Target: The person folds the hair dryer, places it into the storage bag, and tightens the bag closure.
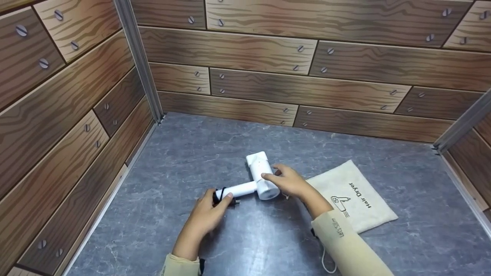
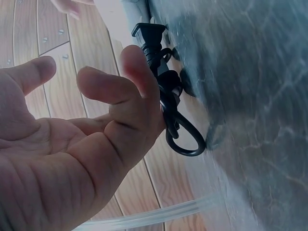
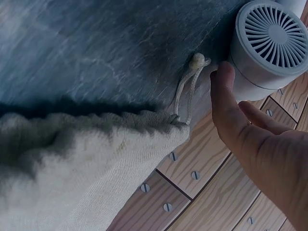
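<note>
A white hair dryer lies on the grey marbled surface, its handle pointing left. Black cord is bundled at the handle's end, with the plug sticking out. My left hand is at that end; in the left wrist view its fingers are loosely bent beside the cord, the thumb apart. My right hand reaches over the dryer's barrel, thumb and fingers spread, a fingertip right at its side. The slotted round end shows in the right wrist view.
A cream cloth bag printed "Hair Dryer" lies flat at the right, partly under my right forearm. Its knotted drawstring trails toward the dryer. Wood-patterned walls with metal corner posts enclose the surface at the back and sides.
</note>
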`<action>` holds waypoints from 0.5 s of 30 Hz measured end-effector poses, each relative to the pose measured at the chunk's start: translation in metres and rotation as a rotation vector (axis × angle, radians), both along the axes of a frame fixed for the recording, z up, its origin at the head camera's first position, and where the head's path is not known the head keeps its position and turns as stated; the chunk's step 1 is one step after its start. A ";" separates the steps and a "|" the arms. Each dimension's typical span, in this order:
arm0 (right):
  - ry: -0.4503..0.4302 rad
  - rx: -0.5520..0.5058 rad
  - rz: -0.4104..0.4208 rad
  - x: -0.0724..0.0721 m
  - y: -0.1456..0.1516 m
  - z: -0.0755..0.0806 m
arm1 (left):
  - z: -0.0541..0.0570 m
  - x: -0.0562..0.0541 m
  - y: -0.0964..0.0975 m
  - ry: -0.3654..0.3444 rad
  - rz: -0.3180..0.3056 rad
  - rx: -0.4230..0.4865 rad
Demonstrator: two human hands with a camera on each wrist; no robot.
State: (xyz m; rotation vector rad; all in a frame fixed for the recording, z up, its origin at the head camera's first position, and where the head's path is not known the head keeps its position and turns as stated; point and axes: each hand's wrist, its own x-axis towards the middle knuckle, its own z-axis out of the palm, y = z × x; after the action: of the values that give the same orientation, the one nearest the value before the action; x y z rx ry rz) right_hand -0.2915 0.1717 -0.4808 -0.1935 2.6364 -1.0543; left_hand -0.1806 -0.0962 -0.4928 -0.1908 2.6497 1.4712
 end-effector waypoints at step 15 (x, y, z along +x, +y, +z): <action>0.014 -0.061 -0.023 -0.001 -0.009 -0.008 | 0.001 0.001 0.002 -0.027 -0.002 0.002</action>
State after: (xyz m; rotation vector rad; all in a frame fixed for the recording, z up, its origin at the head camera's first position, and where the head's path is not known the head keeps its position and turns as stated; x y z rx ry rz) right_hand -0.2929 0.1627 -0.4888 -0.1854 2.6270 -1.1458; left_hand -0.1796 -0.0947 -0.4917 -0.2059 2.6261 1.4599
